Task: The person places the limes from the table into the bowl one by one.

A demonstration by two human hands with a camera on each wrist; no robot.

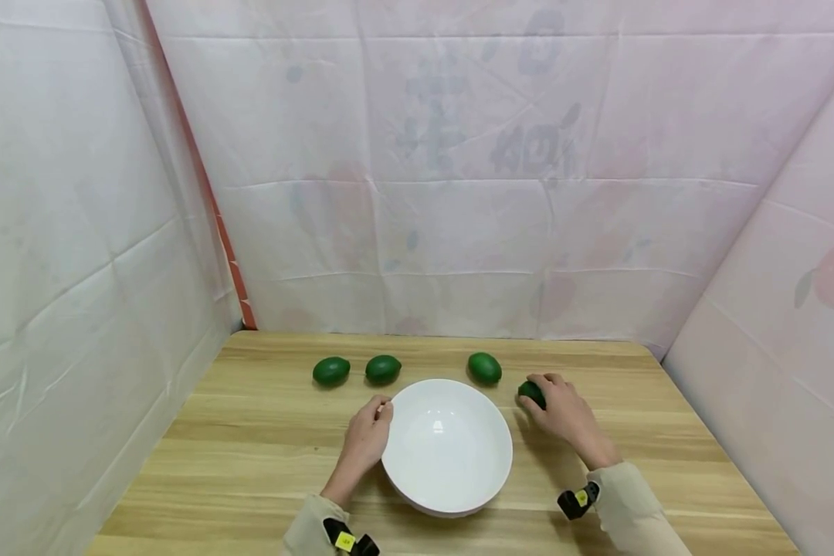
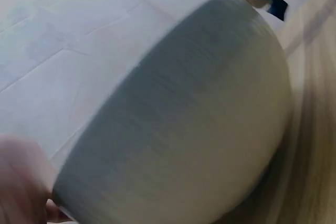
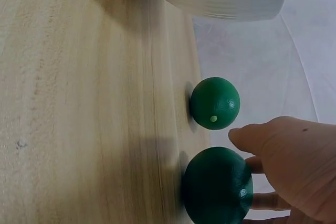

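Left hand (image 1: 367,434) pinches the white bowl (image 1: 448,455) at its left rim; the mouth faces upward. Right of the bowl, the right hand (image 1: 563,409) curls fingers round a green lime (image 1: 530,394); long axis uncertain, partly covered. Tabletop (image 1: 250,440) extends widely either side.

Your head camera looks forward and down from above, taking in most of the table (image 1: 250,455) and the sheet (image 1: 459,224) behind it. Your left wrist camera sits tilted, close to the outer side of the bowl (image 2: 184,114). Your right wrist camera looks low along the table, turned sideways, near two limes (image 3: 215,102). All three views share the bowl.
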